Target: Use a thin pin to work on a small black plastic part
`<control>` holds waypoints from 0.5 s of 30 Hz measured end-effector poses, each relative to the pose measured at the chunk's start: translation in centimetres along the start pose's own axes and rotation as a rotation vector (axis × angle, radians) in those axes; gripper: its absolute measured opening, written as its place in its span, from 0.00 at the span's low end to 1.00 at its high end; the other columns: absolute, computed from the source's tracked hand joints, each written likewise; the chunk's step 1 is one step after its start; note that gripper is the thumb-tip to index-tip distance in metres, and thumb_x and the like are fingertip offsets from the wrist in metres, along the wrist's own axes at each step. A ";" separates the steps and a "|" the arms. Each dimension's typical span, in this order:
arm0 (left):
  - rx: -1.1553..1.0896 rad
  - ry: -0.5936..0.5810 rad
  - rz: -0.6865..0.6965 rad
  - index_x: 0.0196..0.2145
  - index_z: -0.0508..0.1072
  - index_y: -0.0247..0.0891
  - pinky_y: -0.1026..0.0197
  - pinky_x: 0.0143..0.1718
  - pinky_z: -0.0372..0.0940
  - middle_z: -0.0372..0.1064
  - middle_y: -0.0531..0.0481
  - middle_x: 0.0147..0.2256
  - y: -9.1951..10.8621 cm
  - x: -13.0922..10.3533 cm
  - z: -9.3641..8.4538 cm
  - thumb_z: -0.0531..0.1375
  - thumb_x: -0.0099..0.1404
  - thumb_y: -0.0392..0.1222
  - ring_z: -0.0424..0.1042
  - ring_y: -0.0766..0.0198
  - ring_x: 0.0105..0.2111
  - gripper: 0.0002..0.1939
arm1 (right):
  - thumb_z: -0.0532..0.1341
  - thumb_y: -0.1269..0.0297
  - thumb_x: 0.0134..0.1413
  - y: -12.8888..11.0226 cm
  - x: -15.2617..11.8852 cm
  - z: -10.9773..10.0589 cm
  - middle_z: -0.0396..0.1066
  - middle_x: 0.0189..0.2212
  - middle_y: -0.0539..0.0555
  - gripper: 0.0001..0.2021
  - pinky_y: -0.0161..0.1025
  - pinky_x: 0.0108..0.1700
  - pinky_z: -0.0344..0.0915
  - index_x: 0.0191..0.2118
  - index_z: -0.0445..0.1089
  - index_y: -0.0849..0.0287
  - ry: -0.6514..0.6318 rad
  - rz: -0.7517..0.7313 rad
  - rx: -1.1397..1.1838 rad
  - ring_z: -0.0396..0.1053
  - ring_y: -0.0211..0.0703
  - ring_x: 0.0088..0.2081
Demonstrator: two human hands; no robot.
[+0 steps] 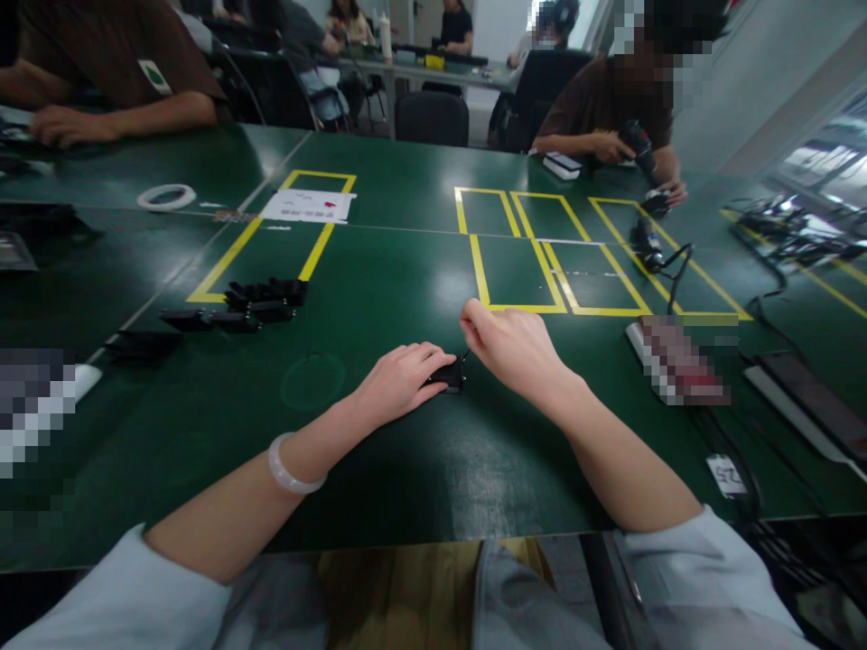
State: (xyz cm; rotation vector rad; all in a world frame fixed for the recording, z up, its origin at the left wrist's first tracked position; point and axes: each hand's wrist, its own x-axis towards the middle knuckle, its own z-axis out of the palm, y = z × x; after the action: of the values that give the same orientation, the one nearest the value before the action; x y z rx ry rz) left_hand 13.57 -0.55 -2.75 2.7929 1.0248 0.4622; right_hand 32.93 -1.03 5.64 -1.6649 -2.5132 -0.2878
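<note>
My left hand (410, 377) rests low over the green table, its thumb and fingers closed round a small black rectangular part (455, 376). Small shiny points show at the part's right edge. My right hand (511, 343) is curled closed just right of the part and slightly above it. A thin dark tip (467, 355) shows between that hand and the part; most of it is hidden. Left of my hands, several similar black parts (264, 302) lie in a loose group on the table.
Yellow tape outlines (521, 309) mark the green table (406, 478). A paper sheet (308, 206) and a white ring (166, 198) lie farther back. A corded black tool (648, 244) and blurred booklet-like items (681, 361) are at right. Across the table, a co-worker's hand (613, 147) holds a power driver.
</note>
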 end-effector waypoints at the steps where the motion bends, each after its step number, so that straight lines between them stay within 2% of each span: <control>1: -0.001 -0.002 -0.001 0.53 0.64 0.39 0.56 0.48 0.63 0.68 0.45 0.48 0.0 0.0 0.0 0.56 0.69 0.44 0.68 0.57 0.48 0.17 | 0.42 0.62 0.65 0.0 0.0 0.0 0.74 0.26 0.52 0.15 0.37 0.26 0.40 0.43 0.65 0.57 0.006 -0.004 0.000 0.67 0.38 0.25; 4: -0.001 -0.006 -0.005 0.53 0.64 0.39 0.56 0.48 0.62 0.68 0.45 0.49 0.1 0.0 0.0 0.56 0.69 0.44 0.68 0.57 0.48 0.17 | 0.44 0.65 0.63 0.1 -0.1 0.1 0.74 0.28 0.52 0.13 0.36 0.26 0.41 0.44 0.64 0.57 0.013 -0.024 0.022 0.67 0.38 0.26; 8: 0.003 -0.006 -0.009 0.54 0.64 0.39 0.56 0.48 0.62 0.68 0.45 0.49 0.0 -0.1 0.2 0.56 0.68 0.44 0.68 0.57 0.48 0.17 | 0.41 0.57 0.66 0.1 -0.2 0.2 0.74 0.28 0.53 0.18 0.36 0.26 0.41 0.41 0.65 0.57 0.014 -0.032 0.026 0.67 0.38 0.26; 10: 0.006 -0.011 -0.010 0.54 0.64 0.39 0.56 0.49 0.62 0.68 0.45 0.49 -0.1 -0.1 0.2 0.56 0.68 0.44 0.68 0.57 0.48 0.18 | 0.41 0.57 0.66 0.1 -0.2 0.3 0.74 0.27 0.53 0.19 0.37 0.27 0.40 0.40 0.66 0.58 0.015 -0.031 0.016 0.67 0.37 0.26; 15: 0.003 -0.013 -0.005 0.54 0.64 0.39 0.56 0.48 0.62 0.68 0.45 0.49 0.0 0.0 0.0 0.56 0.69 0.44 0.68 0.57 0.48 0.17 | 0.45 0.66 0.63 0.1 -0.2 0.3 0.74 0.29 0.52 0.13 0.36 0.27 0.42 0.43 0.65 0.58 0.045 -0.040 0.038 0.67 0.37 0.27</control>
State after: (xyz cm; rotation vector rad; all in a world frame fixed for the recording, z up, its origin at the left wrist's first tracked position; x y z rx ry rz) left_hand 13.57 -0.51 -2.77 2.7919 1.0307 0.4418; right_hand 33.10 -1.14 5.27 -1.5782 -2.5051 -0.2764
